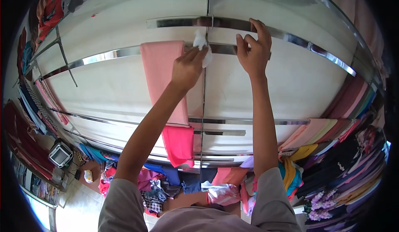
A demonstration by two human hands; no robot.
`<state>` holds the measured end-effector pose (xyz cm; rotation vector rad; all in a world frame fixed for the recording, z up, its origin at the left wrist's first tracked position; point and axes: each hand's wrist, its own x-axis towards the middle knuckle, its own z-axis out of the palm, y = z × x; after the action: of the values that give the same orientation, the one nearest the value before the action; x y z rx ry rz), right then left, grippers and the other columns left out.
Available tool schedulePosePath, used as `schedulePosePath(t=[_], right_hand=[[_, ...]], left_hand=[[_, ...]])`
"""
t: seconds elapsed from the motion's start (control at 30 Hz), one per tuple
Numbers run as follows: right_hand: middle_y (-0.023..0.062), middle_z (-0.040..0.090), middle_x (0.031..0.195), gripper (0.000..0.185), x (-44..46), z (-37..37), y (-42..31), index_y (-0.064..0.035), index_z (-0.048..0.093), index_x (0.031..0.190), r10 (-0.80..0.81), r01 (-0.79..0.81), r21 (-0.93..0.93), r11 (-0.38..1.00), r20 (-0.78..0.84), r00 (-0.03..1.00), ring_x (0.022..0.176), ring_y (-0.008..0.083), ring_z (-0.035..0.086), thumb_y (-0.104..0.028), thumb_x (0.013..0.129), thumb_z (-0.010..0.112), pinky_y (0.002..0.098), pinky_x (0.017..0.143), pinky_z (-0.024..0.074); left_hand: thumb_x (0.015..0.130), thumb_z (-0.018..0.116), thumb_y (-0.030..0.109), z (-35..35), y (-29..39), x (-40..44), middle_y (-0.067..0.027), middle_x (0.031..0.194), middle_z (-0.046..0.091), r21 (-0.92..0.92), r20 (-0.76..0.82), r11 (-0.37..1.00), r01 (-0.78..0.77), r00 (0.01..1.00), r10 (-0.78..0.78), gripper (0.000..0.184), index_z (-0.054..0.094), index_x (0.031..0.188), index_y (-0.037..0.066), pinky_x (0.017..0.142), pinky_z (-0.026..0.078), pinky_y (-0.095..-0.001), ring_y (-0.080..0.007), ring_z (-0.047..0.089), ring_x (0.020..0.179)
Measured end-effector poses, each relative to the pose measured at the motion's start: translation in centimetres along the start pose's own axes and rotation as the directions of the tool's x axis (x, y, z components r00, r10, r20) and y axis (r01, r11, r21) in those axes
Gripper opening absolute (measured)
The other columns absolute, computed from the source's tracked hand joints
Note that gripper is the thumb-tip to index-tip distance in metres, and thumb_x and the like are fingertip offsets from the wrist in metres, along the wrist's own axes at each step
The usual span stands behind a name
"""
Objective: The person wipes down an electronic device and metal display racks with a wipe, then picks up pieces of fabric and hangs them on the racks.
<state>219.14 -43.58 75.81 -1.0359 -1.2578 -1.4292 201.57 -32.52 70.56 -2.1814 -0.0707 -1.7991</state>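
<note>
My left hand (pixel 188 69) is raised and pinches a crumpled white tissue (pixel 200 39) against the lower of two chrome rails (pixel 111 54). Just left of it, a folded light pink cloth (pixel 159 68) hangs over that same rail. My right hand (pixel 255 51) is lifted near the upper chrome rail (pixel 241 24), with bent fingers, thumb apart and nothing between them. Its index fingertip overlaps the upper rail; whether it touches, I cannot tell. A thin vertical post (pixel 204 90) runs between my two arms.
A bright pink cloth (pixel 179 144) hangs on a lower rail. Heaped clothes (pixel 156 194) lie below. Folded fabrics (pixel 309 130) hang at right, above purple flowers (pixel 322 203). A glass shelf edge (pixel 332 12) curves overhead. At left stands a small boxy device (pixel 61 154).
</note>
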Motion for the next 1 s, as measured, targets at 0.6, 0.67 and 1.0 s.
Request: schedulePosePath(t=[0.6, 0.67, 1.0], right_hand=[[0.0137, 0.059, 0.123, 0.047, -4.4, -6.4, -6.1, -0.0068, 0.065, 0.109, 0.234, -0.278, 0.153, 0.948, 0.255, 0.938, 0.116, 0.0302, 0.056, 0.010, 0.066, 0.061, 0.0370, 0.089, 0.0531], [0.0140, 0.060, 0.121, 0.042, -2.9, -4.1, -4.6, -0.0057, 0.066, 0.106, 0.175, -0.218, 0.165, 0.962, 0.241, 0.955, 0.116, 0.0289, 0.056, 0.010, 0.068, 0.060, 0.0360, 0.090, 0.0524], [0.0100, 0.060, 0.124, 0.034, -5.8, -2.7, -0.3, -0.0026, 0.064, 0.110, -0.073, 0.091, -0.066, 0.994, 0.236, 0.969, 0.120, 0.0266, 0.054, 0.005, 0.077, 0.056, 0.0426, 0.104, 0.0410]], left_hand=[[0.093, 0.053, 0.011, -2.7, 7.3, -0.1, -0.0111, 0.098, 0.064, -0.664, 0.330, 0.482, 0.572, 0.802, -0.498, 0.029, 0.054, 0.120, -0.001, 0.081, 0.050, -0.0304, -0.0208, 0.064, 0.088], [0.092, 0.054, 0.016, -4.4, 6.1, 2.4, -0.0174, 0.095, 0.067, -0.410, 0.052, 0.837, 0.362, 0.926, -0.374, 0.038, 0.050, 0.124, -0.003, 0.085, 0.049, -0.0337, -0.0297, 0.066, 0.091], [0.088, 0.057, 0.019, 0.1, 0.0, 2.8, -0.0142, 0.092, 0.061, 0.052, 0.158, 0.996, 0.067, 0.985, -0.075, 0.024, 0.059, 0.101, -0.001, 0.088, 0.039, -0.0425, -0.0306, 0.056, 0.087]])
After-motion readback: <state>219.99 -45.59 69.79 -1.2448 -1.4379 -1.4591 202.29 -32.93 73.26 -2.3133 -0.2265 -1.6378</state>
